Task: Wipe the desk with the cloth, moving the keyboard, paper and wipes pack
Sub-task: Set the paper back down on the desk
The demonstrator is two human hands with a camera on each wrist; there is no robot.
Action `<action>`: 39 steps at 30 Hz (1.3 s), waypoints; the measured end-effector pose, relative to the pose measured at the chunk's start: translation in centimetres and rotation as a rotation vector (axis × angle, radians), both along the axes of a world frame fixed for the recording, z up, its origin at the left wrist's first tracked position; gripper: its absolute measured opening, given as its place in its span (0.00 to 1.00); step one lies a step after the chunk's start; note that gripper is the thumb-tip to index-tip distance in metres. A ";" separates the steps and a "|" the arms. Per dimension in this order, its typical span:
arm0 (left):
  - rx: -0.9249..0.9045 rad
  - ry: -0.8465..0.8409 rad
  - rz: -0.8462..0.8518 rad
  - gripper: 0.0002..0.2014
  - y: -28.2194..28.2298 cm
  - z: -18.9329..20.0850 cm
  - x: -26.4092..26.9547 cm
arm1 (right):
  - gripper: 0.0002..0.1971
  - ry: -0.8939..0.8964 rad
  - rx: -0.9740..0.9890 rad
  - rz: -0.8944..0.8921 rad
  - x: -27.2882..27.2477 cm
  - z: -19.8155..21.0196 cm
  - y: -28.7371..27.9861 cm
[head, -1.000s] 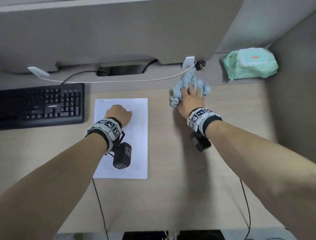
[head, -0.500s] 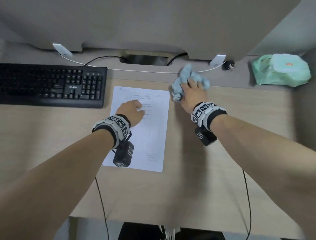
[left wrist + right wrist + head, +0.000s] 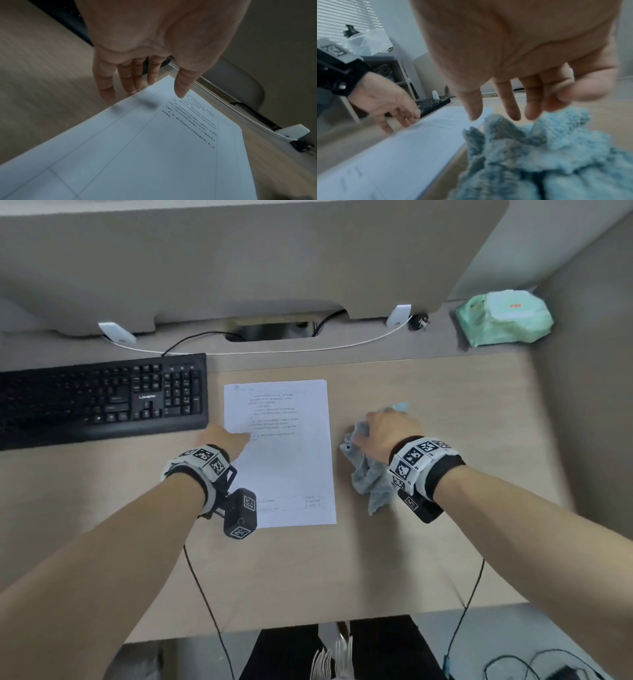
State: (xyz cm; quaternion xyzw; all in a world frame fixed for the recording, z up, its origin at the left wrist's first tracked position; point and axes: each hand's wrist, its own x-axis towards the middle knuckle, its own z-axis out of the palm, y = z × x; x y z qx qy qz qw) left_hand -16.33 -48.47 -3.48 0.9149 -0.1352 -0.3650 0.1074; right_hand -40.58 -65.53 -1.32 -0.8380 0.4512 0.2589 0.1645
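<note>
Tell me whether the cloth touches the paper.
Apart. The head view shows a strip of bare desk between the cloth and the paper edge.

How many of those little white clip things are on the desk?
2. One white clip sits at the back left behind the keyboard; the other white clip is back right, near the wipes pack. None seem hidden.

Both forearms bare, no sleeves. Left wrist band (image 3: 202,463): white panels with black square-code markers over black strap, black bracket, boxy black camera (image 3: 240,513) hung below, same markers on its faces. Right wrist band (image 3: 423,462): same build. Thin black cable (image 3: 205,604) trails from each. Dark trousers (image 3: 376,648).
</note>
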 end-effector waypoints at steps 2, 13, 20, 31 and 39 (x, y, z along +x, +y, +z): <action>0.006 0.030 0.020 0.19 0.4 -0.2 0.0 | 0.17 -0.160 0.115 -0.112 0.9 0.2 1.3; -0.103 0.176 0.194 0.12 0.7 -0.9 -0.4 | 0.14 -0.310 0.443 -0.558 3.9 -2.2 5.1; -0.149 0.420 0.337 0.25 0.1 -0.4 -1.2 | 0.24 -0.315 0.640 -0.667 4.3 -2.9 4.3; -0.206 0.359 0.226 0.30 -0.2 -1.4 -2.4 | 0.23 -0.398 0.829 -0.687 3.6 -3.1 4.2; -0.277 0.403 0.305 0.32 1.4 -1.1 -2.0 | 0.17 -0.663 0.818 -0.655 3.9 -1.2 5.6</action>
